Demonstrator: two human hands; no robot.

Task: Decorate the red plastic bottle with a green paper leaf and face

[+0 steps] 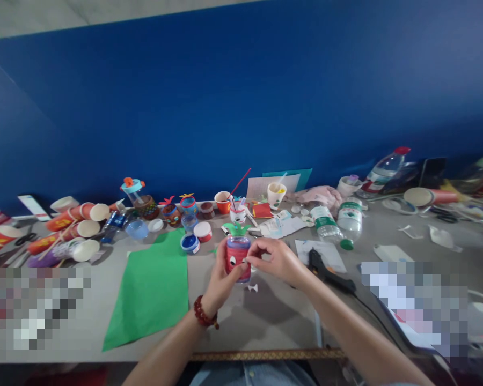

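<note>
My left hand [221,276] is wrapped round a small plastic bottle [238,254] painted red with blue bands, held upright above the table. Green leaf shapes [238,229] stick up from its top. One white and black eye [232,261] shows on its front. From the other side, my right hand [268,257] pinches a small white piece against the bottle; the fingertips mostly cover it. Small white scraps [253,288] lie on the table just below the bottle.
Green paper [153,289] lies left of my hands, with blue paint [190,243] behind it. A black glue gun [328,271] with a cord rests on the right. Decorated pots [172,214], paper cups [277,195], bottles [350,217] and cup rolls [76,217] line the back.
</note>
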